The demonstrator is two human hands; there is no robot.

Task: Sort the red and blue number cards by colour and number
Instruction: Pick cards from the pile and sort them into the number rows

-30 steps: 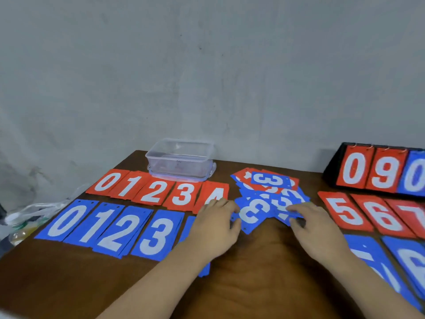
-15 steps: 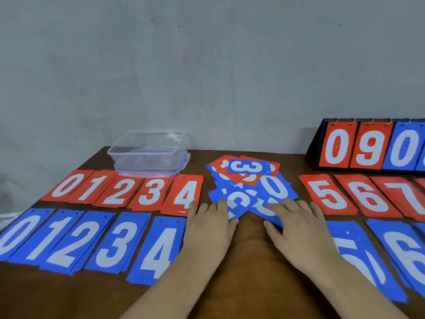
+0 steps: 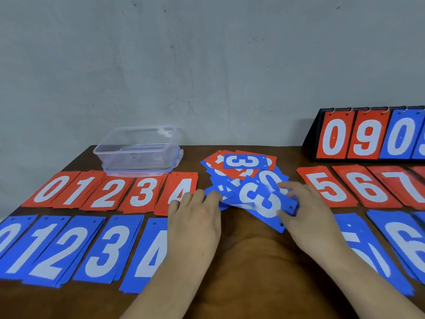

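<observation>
- On the table [image 3: 253, 268], red stacks [image 3: 108, 192] read 0–4 left, 5–7 right; blue stacks [image 3: 53, 247] below read 0–4, then 5, 6
- Back right, the scoreboard [image 3: 358, 137] reads 0 9 0
- Centre: unsorted pile [image 3: 232, 178]; our left hand [image 3: 195, 217] lies flat-fingered on its left edge
- Our right hand [image 3: 308, 215] pinches the blue 3 card [image 3: 259, 201] at the pile; we'd lift it clear, turn it upright, square it on the blue 3 stack [image 3: 110, 247]

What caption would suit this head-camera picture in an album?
Sorting number cards: the right hand pinches a blue 3 card atop the mixed pile while the left hand touches its edge.
</observation>
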